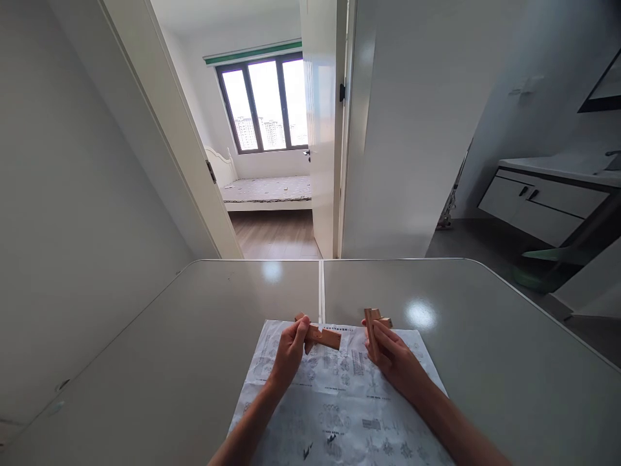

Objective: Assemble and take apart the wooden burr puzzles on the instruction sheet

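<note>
My left hand is closed around a notched wooden block, whose far end points to the right. Part of that wood also shows above the thumb. To the right, my right hand grips joined wooden pieces: one stands nearly upright and others stick out to the right behind it. My fingers cover the lower part of them. A gap separates the two hands, and the wood in one does not touch the wood in the other. Beneath both lies a printed paper sheet with small diagrams and text.
The paper lies on a glossy grey table with a seam down its middle. Beyond the table's far edge are an open door and a bed under a window. A white cabinet hangs at the right.
</note>
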A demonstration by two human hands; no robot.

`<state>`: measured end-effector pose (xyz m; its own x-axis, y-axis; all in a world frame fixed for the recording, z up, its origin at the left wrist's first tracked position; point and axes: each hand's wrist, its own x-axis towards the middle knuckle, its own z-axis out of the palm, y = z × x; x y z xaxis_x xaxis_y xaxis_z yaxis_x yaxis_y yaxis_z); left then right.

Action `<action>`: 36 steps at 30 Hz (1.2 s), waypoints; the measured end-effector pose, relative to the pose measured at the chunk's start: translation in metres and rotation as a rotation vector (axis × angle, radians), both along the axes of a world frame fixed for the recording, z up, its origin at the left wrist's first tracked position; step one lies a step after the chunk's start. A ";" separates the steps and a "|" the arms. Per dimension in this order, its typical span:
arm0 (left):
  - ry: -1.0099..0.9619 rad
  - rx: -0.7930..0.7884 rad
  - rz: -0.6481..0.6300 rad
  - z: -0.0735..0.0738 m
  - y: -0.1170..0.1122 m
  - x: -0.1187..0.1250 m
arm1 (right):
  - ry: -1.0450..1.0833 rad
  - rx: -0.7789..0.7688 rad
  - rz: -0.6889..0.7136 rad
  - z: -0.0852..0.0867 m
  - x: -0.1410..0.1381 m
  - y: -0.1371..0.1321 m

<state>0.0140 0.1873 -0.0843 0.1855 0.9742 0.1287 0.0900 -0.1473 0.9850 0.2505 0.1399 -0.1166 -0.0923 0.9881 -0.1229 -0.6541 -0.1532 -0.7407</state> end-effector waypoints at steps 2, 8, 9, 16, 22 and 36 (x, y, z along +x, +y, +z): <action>0.023 0.021 0.043 -0.001 0.002 0.000 | -0.062 -0.015 0.029 0.002 -0.003 -0.002; 0.229 0.246 0.231 0.005 0.011 -0.010 | -0.137 0.034 0.123 0.007 -0.009 -0.006; 0.287 0.284 0.246 0.006 0.013 -0.013 | -0.137 0.028 0.117 0.007 -0.009 -0.005; 0.490 0.341 0.227 0.006 0.018 -0.020 | -0.140 0.011 0.119 0.003 -0.008 -0.003; 0.572 0.366 0.222 0.003 0.020 -0.023 | -0.131 -0.009 0.102 0.001 -0.008 -0.003; 0.920 0.346 0.509 -0.021 0.030 -0.036 | -0.126 -0.015 0.098 0.000 -0.010 -0.003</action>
<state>-0.0219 0.2176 -0.1052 -0.0617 0.9017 0.4279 0.8948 -0.1400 0.4239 0.2410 0.1367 -0.1162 -0.1713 0.9731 -0.1542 -0.5379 -0.2235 -0.8128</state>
